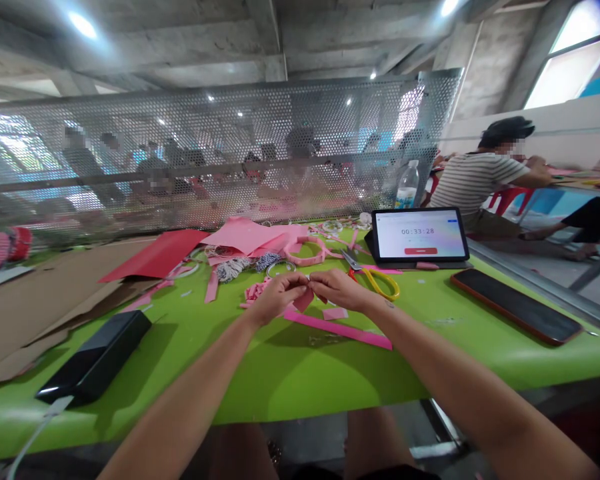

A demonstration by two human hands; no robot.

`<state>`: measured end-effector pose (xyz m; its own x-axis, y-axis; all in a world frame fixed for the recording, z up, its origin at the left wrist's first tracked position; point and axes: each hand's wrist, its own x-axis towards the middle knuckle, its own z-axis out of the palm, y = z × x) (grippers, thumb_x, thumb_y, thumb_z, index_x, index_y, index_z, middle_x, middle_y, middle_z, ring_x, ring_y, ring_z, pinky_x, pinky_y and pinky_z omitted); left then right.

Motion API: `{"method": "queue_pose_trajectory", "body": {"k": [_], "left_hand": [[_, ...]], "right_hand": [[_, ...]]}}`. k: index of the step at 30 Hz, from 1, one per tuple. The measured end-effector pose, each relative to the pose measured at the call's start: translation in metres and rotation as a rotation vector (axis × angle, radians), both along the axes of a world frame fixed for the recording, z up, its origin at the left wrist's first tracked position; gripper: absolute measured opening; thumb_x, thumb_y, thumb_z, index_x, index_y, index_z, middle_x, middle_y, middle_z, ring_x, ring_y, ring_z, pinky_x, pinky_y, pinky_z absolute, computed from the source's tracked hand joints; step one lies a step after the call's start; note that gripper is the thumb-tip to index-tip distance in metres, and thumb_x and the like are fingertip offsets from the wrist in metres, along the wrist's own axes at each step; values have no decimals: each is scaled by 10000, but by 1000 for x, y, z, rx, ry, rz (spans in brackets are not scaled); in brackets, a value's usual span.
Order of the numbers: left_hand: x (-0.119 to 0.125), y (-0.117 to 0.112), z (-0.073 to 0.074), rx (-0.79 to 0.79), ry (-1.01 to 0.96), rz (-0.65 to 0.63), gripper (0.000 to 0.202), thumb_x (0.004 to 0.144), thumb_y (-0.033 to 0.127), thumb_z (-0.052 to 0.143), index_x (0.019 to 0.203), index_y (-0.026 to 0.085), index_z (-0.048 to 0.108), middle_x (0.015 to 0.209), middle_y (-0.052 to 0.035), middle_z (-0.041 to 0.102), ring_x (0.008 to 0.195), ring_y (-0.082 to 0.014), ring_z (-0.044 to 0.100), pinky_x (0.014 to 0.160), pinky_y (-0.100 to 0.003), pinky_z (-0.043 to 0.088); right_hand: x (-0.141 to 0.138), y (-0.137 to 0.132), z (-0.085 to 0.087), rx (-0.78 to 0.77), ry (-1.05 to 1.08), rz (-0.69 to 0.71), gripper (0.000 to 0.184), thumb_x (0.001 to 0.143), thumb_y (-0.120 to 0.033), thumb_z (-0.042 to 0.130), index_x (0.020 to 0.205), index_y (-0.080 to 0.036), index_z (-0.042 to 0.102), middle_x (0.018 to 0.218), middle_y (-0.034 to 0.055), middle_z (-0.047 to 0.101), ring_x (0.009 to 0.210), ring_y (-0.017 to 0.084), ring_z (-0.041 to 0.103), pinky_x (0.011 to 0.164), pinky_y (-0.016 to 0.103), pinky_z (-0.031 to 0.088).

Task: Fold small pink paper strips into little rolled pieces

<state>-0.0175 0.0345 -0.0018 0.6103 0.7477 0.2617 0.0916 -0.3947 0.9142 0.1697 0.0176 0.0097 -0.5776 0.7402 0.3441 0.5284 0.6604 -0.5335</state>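
My left hand point(281, 295) and my right hand point(341, 289) meet over the middle of the green table, fingertips pinched together. Between them is a small piece of pink paper point(305, 301), its lower part hanging below the fingers. Just under the hands lie a long bright pink strip point(340, 329) and a small pale pink rectangle of paper point(335, 313). Beside my left hand sits a bunch of pink curled paper pieces point(256, 291). Scissors with yellow handles point(383, 283) rest beyond my right wrist, blades pointing away.
Pink sheets point(245, 235), a red sheet point(155, 255), string bundles point(231, 269) and a pink paper ring point(305, 251) lie at the back. A tablet point(420, 235) stands back right, near a phone point(515, 304). At left are a black power bank point(97, 357) and cardboard point(55, 293). A person sits at right.
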Motion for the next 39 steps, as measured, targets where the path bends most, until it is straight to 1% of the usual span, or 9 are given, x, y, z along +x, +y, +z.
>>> {"method": "queue_pose_trajectory", "body": {"k": [3,6,13,18,24,28,31,35,39], "left_hand": [[0,1,-2,11,24,19,109,803,209,550,835,151,636,780,-21,598,738,-130,532,691,-239,399],[0,2,-3,2,29,23,105,794,203,554,826,153,641,764,-18,599,723,-129,535,681,-239,398],[0,3,-3,-26,2,26,97,783,221,569,781,149,633,740,-14,597,685,-119,511,650,-230,382],[0,3,-4,-10,12,40,96,788,215,559,802,149,629,758,-20,600,700,-128,519,661,-242,392],[0,5,-8,6,-1,34,135,800,208,540,879,156,636,811,-37,617,751,-147,546,707,-268,418],[0,5,-7,26,2,34,119,801,203,543,853,154,638,801,-31,613,744,-139,541,697,-254,413],[1,4,-6,32,-12,36,98,802,212,553,815,153,629,781,-21,608,727,-129,532,691,-244,405],[1,5,-7,-25,-52,44,107,802,232,561,830,152,625,783,-23,607,725,-129,534,692,-247,410],[2,6,-9,-31,-52,58,111,782,247,582,811,152,630,769,-23,604,718,-132,534,689,-249,413]], "right_hand": [[-1,0,1,35,-39,-27,225,880,-193,400,663,-156,447,592,-36,459,532,70,362,519,218,225],[-2,-1,2,31,-58,-31,238,885,-183,381,660,-154,452,597,-30,471,532,71,359,529,221,231],[0,0,0,-26,10,28,276,892,-169,344,644,-151,463,593,-23,510,528,71,398,548,217,266],[-2,2,-2,10,14,-53,220,847,-153,397,636,-152,460,575,-34,477,523,69,375,527,218,235],[-2,-1,0,-1,28,-40,287,894,-208,368,632,-150,471,583,-24,501,515,67,376,534,219,238],[-3,-1,-2,15,22,-72,279,905,-224,373,648,-153,458,581,-27,496,516,69,365,535,217,237],[-2,2,-5,18,39,-47,288,913,-220,359,649,-155,454,588,-26,503,528,72,384,550,214,255],[-1,4,-6,19,76,-16,310,919,-229,338,641,-157,455,587,-23,514,530,73,412,558,210,278],[-6,4,-8,64,60,-125,273,858,-188,386,593,-158,445,535,-31,485,496,69,369,514,212,235]]}}
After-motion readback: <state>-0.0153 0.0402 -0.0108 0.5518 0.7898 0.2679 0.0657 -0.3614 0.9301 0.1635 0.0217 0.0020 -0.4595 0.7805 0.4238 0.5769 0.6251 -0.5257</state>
